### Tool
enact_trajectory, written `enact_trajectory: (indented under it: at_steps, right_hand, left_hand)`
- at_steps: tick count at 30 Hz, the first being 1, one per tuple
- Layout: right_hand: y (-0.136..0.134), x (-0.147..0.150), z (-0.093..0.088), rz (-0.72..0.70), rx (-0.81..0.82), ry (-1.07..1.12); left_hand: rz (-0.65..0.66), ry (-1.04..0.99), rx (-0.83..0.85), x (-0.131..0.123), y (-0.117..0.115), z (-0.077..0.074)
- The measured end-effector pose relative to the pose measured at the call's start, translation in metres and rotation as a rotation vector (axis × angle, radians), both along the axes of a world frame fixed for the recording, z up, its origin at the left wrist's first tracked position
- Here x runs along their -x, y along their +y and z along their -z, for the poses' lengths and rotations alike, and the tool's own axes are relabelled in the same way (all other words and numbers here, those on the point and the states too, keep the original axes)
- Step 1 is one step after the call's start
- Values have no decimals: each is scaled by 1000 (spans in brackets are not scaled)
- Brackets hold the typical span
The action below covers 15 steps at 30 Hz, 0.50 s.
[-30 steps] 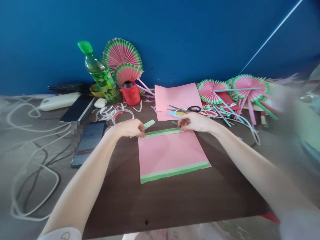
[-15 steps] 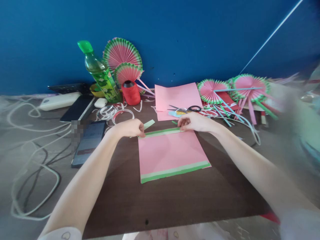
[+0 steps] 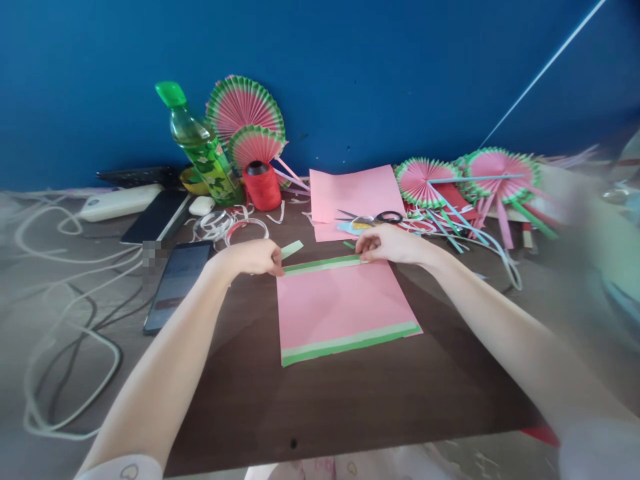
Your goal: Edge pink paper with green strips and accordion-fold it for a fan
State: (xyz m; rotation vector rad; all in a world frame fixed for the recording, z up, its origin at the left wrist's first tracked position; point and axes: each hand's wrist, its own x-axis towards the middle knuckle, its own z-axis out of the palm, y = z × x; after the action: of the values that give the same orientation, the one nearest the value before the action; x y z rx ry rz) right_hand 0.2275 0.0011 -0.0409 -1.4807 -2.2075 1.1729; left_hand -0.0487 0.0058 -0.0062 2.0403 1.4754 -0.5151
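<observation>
A pink paper sheet (image 3: 345,300) lies flat on the dark table, with a two-tone green strip (image 3: 350,338) along its near edge. Another green strip (image 3: 323,266) runs along the far edge. My left hand (image 3: 263,257) is closed in a pinch at the far left corner, and a short light green paper piece (image 3: 292,250) sticks out from its fingers. At the far right corner, my right hand (image 3: 383,245) pinches the end of the far strip against the sheet. A small dark green scrap (image 3: 349,245) shows just left of that hand.
Behind the sheet are more pink paper (image 3: 357,190), scissors (image 3: 389,217), a red thread spool (image 3: 261,187) and a green bottle (image 3: 203,150). Pleated paper fans (image 3: 245,110) lean on the blue wall. Phones (image 3: 183,283), tape rolls (image 3: 247,232) and white cables (image 3: 30,387) lie left.
My left hand has shifted slightly left to the strip's far left end, and the light green piece moved with it. My right hand and the pink sheet have stayed put.
</observation>
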Motion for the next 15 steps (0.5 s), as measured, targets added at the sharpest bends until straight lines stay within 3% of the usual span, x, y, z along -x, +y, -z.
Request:
enact_trajectory:
  at_steps: [10,15]
  right_hand:
    - [-1,1,-2,10,1,-11]
    - [1,-1,2,-3,3,30]
  left_hand:
    - [4,81,-15,8,1,-3]
    - [-5,-36,-99,11,-2,-12]
